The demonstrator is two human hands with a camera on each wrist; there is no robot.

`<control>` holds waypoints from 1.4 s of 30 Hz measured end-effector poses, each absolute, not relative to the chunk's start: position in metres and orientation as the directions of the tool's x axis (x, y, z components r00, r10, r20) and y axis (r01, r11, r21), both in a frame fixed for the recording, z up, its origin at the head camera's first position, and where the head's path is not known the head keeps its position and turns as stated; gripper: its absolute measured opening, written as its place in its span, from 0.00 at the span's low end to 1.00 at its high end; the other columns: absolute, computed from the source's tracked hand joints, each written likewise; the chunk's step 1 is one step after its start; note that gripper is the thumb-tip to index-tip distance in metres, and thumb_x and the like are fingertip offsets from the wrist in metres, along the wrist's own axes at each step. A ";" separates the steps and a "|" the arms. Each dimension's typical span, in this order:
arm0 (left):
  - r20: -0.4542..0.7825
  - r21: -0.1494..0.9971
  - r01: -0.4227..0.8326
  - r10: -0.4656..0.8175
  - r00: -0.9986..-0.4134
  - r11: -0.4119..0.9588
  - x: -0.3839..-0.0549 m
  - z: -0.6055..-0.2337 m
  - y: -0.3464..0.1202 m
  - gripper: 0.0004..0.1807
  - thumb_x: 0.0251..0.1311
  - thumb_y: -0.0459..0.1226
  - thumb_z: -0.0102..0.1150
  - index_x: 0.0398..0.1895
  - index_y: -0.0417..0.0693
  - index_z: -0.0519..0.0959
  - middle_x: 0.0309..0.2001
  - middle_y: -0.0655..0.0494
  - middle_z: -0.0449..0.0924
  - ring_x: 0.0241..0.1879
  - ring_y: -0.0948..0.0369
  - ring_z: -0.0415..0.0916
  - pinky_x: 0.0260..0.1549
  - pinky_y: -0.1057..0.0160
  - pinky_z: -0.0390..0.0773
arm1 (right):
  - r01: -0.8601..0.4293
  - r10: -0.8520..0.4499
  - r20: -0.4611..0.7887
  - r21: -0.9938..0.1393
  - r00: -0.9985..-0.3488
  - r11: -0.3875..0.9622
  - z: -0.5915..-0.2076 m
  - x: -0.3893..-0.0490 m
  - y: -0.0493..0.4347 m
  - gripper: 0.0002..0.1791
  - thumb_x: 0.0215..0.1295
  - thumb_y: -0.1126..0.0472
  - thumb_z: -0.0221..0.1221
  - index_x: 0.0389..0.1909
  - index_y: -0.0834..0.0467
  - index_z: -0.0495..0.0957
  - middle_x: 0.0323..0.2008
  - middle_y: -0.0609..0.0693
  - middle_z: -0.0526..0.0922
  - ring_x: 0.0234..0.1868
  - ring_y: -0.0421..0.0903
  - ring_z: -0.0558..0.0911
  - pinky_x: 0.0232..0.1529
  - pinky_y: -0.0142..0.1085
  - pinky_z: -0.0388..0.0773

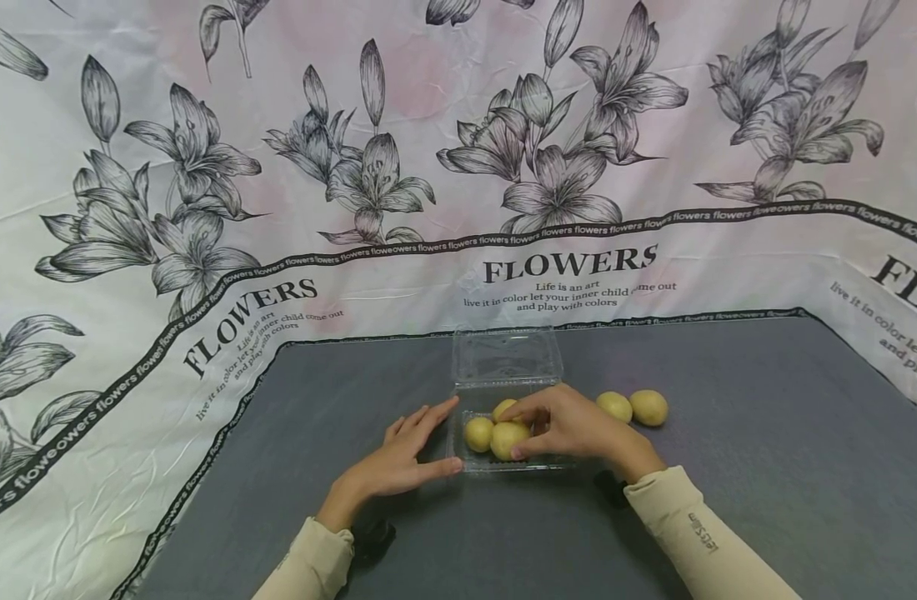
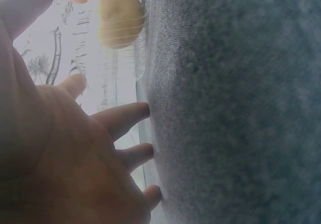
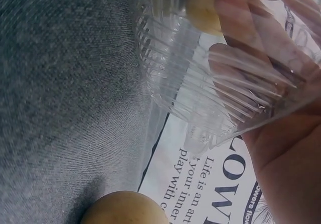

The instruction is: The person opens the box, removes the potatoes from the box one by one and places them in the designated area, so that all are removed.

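Observation:
A clear plastic clamshell box (image 1: 520,467) stands on the dark cloth, its lid (image 1: 507,358) tipped back. Inside sit two yellow potatoes, one at the left (image 1: 478,434) and one farther back (image 1: 505,408). My right hand (image 1: 571,423) reaches into the box and holds a third potato (image 1: 509,437) between thumb and fingers; in the right wrist view the fingers show through the ribbed wall (image 3: 200,83). With fingers spread, my left hand (image 1: 398,463) is at the box's left side, thumb tip near its front corner. A potato (image 2: 120,20) shows through the plastic in the left wrist view.
Two more potatoes lie on the cloth right of the box, one nearer (image 1: 613,406) and one farther right (image 1: 649,407). The dark grey cloth (image 1: 759,467) runs back to a white flower-printed curtain (image 1: 398,287), which also hangs along both sides.

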State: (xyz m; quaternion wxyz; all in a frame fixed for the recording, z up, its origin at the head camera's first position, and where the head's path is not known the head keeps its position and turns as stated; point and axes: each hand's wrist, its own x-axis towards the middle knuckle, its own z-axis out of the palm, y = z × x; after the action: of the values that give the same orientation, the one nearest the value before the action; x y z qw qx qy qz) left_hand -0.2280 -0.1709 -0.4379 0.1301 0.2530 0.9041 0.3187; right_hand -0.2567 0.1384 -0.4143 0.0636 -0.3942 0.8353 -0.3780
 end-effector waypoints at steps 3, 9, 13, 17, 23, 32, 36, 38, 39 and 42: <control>-0.076 0.644 0.372 0.540 -0.838 0.669 -0.228 -0.438 -0.171 0.49 0.67 0.63 0.57 0.84 0.68 0.44 0.82 0.60 0.49 0.83 0.43 0.35 0.75 0.29 0.32 | -0.605 -0.706 0.188 -0.686 -0.683 0.404 -0.413 -0.256 0.139 0.26 0.58 0.49 0.74 0.56 0.55 0.85 0.44 0.48 0.90 0.31 0.34 0.84 0.36 0.31 0.82; -0.074 0.647 0.371 0.539 -0.839 0.666 -0.228 -0.437 -0.171 0.49 0.67 0.63 0.57 0.84 0.68 0.45 0.82 0.60 0.49 0.83 0.43 0.35 0.74 0.29 0.33 | -0.605 -0.702 0.184 -0.679 -0.688 0.415 -0.411 -0.256 0.140 0.26 0.58 0.50 0.74 0.56 0.55 0.85 0.45 0.49 0.90 0.31 0.33 0.84 0.36 0.31 0.82; -0.074 0.646 0.371 0.539 -0.839 0.667 -0.228 -0.437 -0.171 0.48 0.67 0.63 0.57 0.84 0.68 0.44 0.83 0.60 0.48 0.83 0.43 0.35 0.74 0.29 0.33 | -0.613 -0.705 0.183 -0.667 -0.685 0.423 -0.410 -0.255 0.140 0.26 0.58 0.49 0.74 0.56 0.55 0.85 0.44 0.49 0.90 0.30 0.33 0.84 0.36 0.30 0.82; -0.074 0.647 0.371 0.539 -0.839 0.667 -0.228 -0.437 -0.171 0.48 0.67 0.63 0.57 0.83 0.69 0.45 0.83 0.60 0.48 0.83 0.44 0.35 0.74 0.29 0.33 | -0.621 -0.709 0.179 -0.653 -0.683 0.433 -0.409 -0.255 0.141 0.26 0.58 0.49 0.74 0.57 0.54 0.85 0.42 0.47 0.90 0.31 0.33 0.83 0.36 0.30 0.81; -0.074 0.647 0.369 0.537 -0.840 0.667 -0.227 -0.436 -0.170 0.49 0.66 0.63 0.57 0.84 0.68 0.44 0.83 0.60 0.48 0.83 0.44 0.34 0.75 0.30 0.32 | -0.620 -0.703 0.180 -0.649 -0.689 0.441 -0.406 -0.253 0.142 0.26 0.58 0.49 0.74 0.56 0.54 0.86 0.42 0.46 0.89 0.31 0.33 0.83 0.36 0.30 0.81; -0.075 0.648 0.369 0.537 -0.840 0.667 -0.227 -0.436 -0.170 0.49 0.67 0.63 0.57 0.84 0.68 0.44 0.83 0.59 0.48 0.83 0.43 0.34 0.75 0.30 0.31 | -0.610 -0.681 0.196 -0.657 -0.706 0.443 -0.402 -0.249 0.146 0.25 0.57 0.50 0.75 0.55 0.53 0.86 0.44 0.47 0.89 0.34 0.34 0.84 0.37 0.31 0.82; -0.080 0.645 0.362 0.531 -0.844 0.673 -0.227 -0.436 -0.170 0.49 0.66 0.63 0.57 0.83 0.70 0.44 0.83 0.59 0.48 0.83 0.44 0.34 0.75 0.31 0.31 | -0.606 -0.669 0.202 -0.656 -0.716 0.451 -0.400 -0.248 0.148 0.25 0.58 0.51 0.75 0.55 0.55 0.86 0.44 0.48 0.89 0.34 0.35 0.83 0.37 0.32 0.82; -0.083 0.645 0.360 0.529 -0.844 0.674 -0.227 -0.436 -0.170 0.49 0.66 0.64 0.57 0.83 0.70 0.43 0.83 0.60 0.48 0.83 0.44 0.34 0.75 0.31 0.31 | -0.602 -0.666 0.201 -0.659 -0.719 0.450 -0.399 -0.248 0.150 0.25 0.58 0.51 0.75 0.55 0.55 0.86 0.45 0.48 0.89 0.35 0.35 0.83 0.38 0.32 0.83; -0.081 0.645 0.360 0.529 -0.845 0.674 -0.228 -0.436 -0.170 0.49 0.66 0.64 0.57 0.83 0.70 0.44 0.83 0.60 0.48 0.83 0.44 0.34 0.75 0.31 0.31 | -0.601 -0.664 0.200 -0.659 -0.720 0.453 -0.399 -0.248 0.150 0.25 0.58 0.51 0.75 0.55 0.55 0.86 0.45 0.48 0.89 0.35 0.35 0.83 0.38 0.32 0.83; -0.080 0.646 0.361 0.530 -0.844 0.672 -0.228 -0.437 -0.170 0.48 0.66 0.64 0.57 0.83 0.72 0.44 0.82 0.60 0.48 0.83 0.44 0.34 0.75 0.30 0.32 | -0.596 -0.658 0.200 -0.661 -0.726 0.457 -0.398 -0.247 0.152 0.25 0.58 0.51 0.74 0.55 0.55 0.85 0.47 0.49 0.89 0.35 0.35 0.84 0.38 0.33 0.83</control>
State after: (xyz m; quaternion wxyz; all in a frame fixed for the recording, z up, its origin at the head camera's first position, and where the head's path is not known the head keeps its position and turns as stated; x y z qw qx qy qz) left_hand -0.2278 -0.1703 -0.4369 0.1316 0.2463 0.9049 0.3212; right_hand -0.2474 0.1521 -0.3984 0.0422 -0.3676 0.8524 -0.3694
